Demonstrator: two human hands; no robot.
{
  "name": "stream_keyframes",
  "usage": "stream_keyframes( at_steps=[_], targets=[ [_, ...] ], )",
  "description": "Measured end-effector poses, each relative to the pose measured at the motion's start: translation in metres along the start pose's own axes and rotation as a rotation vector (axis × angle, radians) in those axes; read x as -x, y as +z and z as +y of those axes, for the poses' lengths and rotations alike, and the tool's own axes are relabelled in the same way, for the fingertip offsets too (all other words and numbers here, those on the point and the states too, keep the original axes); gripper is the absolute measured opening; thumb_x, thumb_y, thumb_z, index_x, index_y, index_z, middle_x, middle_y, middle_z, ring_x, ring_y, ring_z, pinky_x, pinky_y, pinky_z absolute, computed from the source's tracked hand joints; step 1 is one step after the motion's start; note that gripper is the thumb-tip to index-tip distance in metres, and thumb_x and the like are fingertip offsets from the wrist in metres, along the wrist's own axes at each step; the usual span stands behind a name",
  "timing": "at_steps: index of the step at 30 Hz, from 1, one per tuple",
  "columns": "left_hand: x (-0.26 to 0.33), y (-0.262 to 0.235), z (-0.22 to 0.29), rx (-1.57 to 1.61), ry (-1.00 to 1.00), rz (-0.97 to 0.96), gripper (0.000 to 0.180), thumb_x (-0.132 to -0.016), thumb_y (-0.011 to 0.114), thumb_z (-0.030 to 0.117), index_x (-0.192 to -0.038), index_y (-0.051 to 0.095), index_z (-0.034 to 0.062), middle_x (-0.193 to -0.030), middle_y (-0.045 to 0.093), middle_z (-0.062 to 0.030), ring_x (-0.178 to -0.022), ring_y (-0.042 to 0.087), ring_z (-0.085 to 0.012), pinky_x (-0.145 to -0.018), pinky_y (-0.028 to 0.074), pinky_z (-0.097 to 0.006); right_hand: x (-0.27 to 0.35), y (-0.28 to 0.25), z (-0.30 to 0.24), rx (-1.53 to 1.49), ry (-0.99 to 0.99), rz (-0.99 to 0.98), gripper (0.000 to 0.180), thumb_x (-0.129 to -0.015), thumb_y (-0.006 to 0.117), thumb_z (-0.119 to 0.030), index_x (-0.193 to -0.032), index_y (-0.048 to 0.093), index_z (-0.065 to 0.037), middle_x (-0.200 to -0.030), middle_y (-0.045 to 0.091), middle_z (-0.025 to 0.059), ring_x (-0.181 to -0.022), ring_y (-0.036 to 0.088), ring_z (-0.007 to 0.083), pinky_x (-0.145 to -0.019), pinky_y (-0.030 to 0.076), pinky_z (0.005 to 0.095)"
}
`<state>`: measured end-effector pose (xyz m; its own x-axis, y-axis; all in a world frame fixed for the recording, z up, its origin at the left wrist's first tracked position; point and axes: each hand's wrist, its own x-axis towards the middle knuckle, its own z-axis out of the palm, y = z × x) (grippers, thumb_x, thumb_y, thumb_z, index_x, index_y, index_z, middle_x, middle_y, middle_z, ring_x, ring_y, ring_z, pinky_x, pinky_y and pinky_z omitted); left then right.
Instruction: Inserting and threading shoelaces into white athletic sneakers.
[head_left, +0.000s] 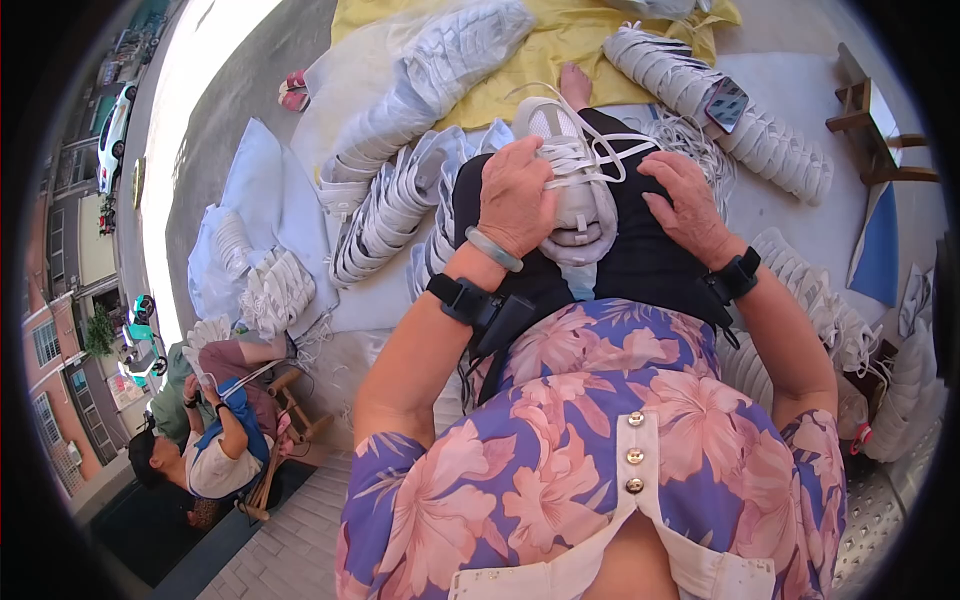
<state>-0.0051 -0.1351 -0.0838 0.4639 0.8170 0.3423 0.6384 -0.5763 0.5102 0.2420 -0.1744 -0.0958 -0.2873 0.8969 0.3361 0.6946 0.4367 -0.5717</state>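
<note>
Left hand [517, 195] grasps pale grey mesh sneaker [572, 190] on lap; right hand [688, 205] rests released beside white laces [610, 150], lacing partly done.

The person wears a short-sleeved blouse [600, 440] of blue-violet cloth printed with large pink flowers, with a cream button placket [633, 455] carrying three small round buttons. Each wrist bears a black strap band [458, 297], the left also a pale green bangle [493, 250]. Black trousers [650, 265] cover the lap.
</note>
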Motion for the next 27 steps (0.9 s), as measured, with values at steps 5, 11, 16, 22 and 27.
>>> stream_keyframes(
  at_steps=[5,11,16,22,27],
  targets=[
    [0.001,-0.002,-0.001,0.015,-0.043,-0.023,0.013,-0.067,0.06,0.004,-0.078,0.055,0.001,-0.109,0.054,-0.0194,-0.099,0.052,-0.036,-0.086,0.041,-0.04,-0.04,0.03,-0.027,0.031,0.099,-0.302,0.021,-0.072,0.062,-0.019,-0.087,0.054,-0.008,-0.097,0.056,0.0111,-0.093,0.054,0.0284,-0.079,0.04,0.0392],
    [0.001,0.006,0.003,0.08,-0.107,0.014,0.014,-0.068,0.06,0.002,-0.081,0.055,0.0011,-0.107,0.055,-0.0187,-0.099,0.052,-0.0345,-0.086,0.041,-0.038,-0.037,0.039,-0.019,-0.214,0.357,-0.327,0.015,-0.077,0.059,-0.018,-0.082,0.051,-0.007,-0.066,0.052,0.0118,-0.064,0.054,0.0319,-0.057,0.042,0.0379],
    [0.002,0.013,0.003,0.022,-0.094,-0.019,0.017,-0.068,0.06,0.004,-0.084,0.057,0.002,-0.106,0.055,-0.0162,-0.097,0.053,-0.0329,-0.085,0.042,-0.036,-0.019,-0.002,-0.015,0.016,0.058,-0.32,0.01,-0.079,0.056,-0.015,-0.078,0.051,-0.007,-0.064,0.054,0.0116,-0.065,0.056,0.0328,-0.056,0.042,0.0412],
    [0.004,0.021,-0.005,0.097,-0.159,-0.027,0.017,-0.068,0.061,0.005,-0.085,0.059,0.0036,-0.106,0.056,-0.0154,-0.097,0.052,-0.0323,-0.085,0.041,-0.036,0.028,-0.067,-0.001,0.217,0.08,-0.319,0.01,-0.079,0.057,-0.013,-0.074,0.05,-0.007,-0.065,0.054,0.0096,-0.063,0.055,0.0311,-0.055,0.04,0.0407],
    [-0.003,0.031,0.006,0.052,-0.069,-0.005,0.014,-0.069,0.062,0.008,-0.082,0.061,0.0043,-0.106,0.056,-0.0147,-0.099,0.05,-0.0331,-0.086,0.04,-0.039,0.015,-0.053,-0.019,0.238,0.108,-0.579,0.03,-0.08,0.06,-0.034,-0.084,0.055,-0.005,-0.07,0.059,0.0103,-0.072,0.058,0.0285,-0.088,0.036,0.0443]
  ],
)
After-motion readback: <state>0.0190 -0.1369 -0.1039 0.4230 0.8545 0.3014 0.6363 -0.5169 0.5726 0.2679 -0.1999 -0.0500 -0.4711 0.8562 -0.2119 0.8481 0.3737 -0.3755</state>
